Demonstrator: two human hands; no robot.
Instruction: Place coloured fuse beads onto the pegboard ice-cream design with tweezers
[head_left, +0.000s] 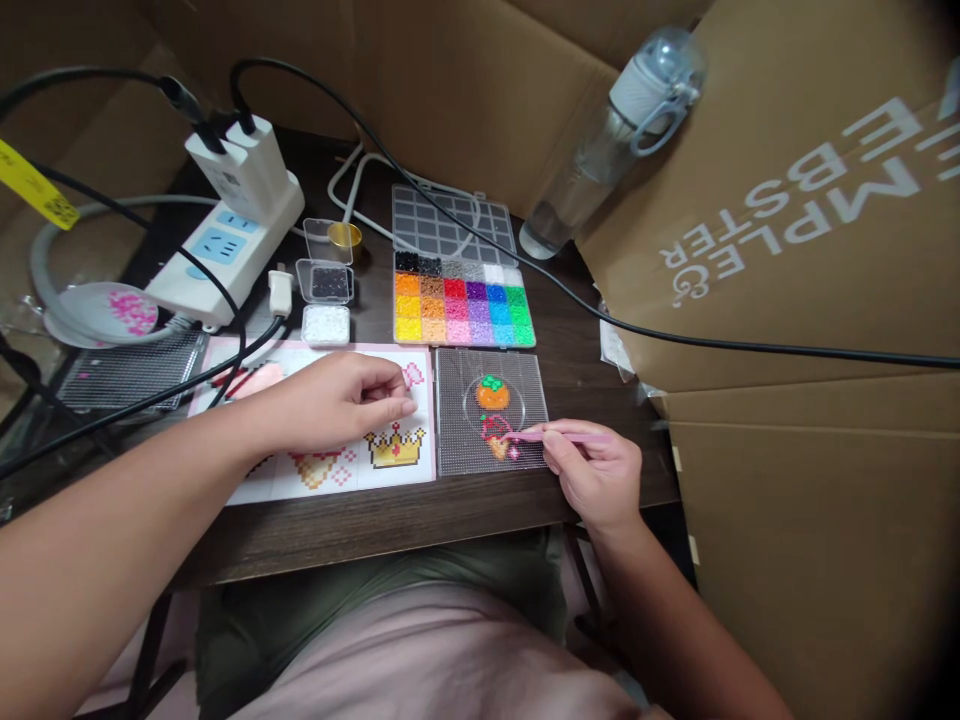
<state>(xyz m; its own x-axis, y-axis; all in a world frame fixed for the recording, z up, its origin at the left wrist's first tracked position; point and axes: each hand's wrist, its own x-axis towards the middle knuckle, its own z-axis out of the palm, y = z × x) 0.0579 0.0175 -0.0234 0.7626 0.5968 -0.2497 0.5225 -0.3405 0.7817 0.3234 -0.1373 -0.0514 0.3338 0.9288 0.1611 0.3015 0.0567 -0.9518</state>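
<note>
In my right hand (596, 475) is a pair of pink tweezers (566, 437), closed in by thumb and fingers, its tip at the lower bead figure (496, 436). That figure has a pink and red top over a tan cone. Above it an orange persimmon bead figure (493, 393) with green leaves sits on the same clear pegboard (532, 385). My left hand (349, 398) lies over the printed pattern sheet (424, 465), fingers loosely curled and nothing visible in them. A yellow crown (395, 448) is printed beside its fingertips.
Behind the pegboard stands an open bead box (465, 310) of many colours. Small lidded boxes (326, 325) and a power strip (225, 250) are left of it. Black cables (652, 335) cross overhead. A water bottle (600, 150) leans back right; cardboard (787, 500) walls the table.
</note>
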